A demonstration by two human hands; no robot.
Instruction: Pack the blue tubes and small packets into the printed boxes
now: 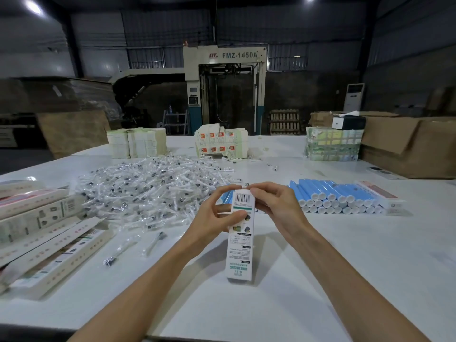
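Judging from your left, you are sitting only partway through the job. A loose stack of printed boxes (42, 225) is lying at the edge of the table (320, 267), some with flaps open, so I cannot tell how many are filled. Beside it a broad heap of small packets (148, 188) is waiting, and that looks like most of the work left.

In the centre, your left hand (217, 218) is curling round the upper half of the held box (240, 253), thumb across its front, lifting it above the table. Your right hand (274, 206) is pinching the box's top end with bent fingertips, probably working the flap; its contents are hidden. On your right a tidy bank of blue tubes (338, 196) is lying unpacked.

The boxes are showing as thin matte card, long and square-edged, printed with a barcode and green lettering. The packets are glinting like crinkly clear film around slim white sticks with dark heads. The tubes are looking smooth and round, with white end caps, likely to roll if nudged.
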